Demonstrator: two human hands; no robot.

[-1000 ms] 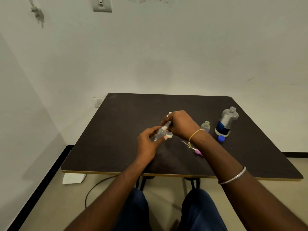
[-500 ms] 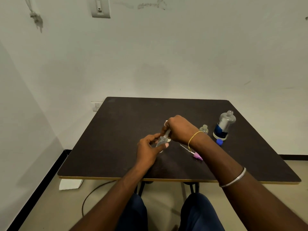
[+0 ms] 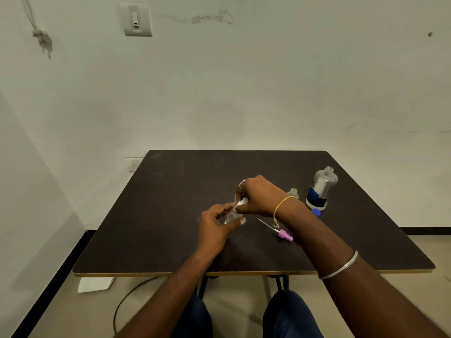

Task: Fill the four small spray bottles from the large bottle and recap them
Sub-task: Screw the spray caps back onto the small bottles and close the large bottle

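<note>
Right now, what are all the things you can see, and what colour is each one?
Table: one, dark brown, against the wall.
Large bottle: one, clear with a blue label, uncapped, upright at the table's right.
Blue cap: one, blue, by the large bottle's base.
Open small bottle: one, clear, upright behind the right wrist.
Pink spray top: one, pink with a thin tube, lying on the table.
Held small bottle: one, clear, between both hands.
White cap: one, white, on the held bottle's top.
Wall switch: one, white, high on the wall.
Left hand: holds the bottle's body.
Right hand: grips the white cap.
</note>
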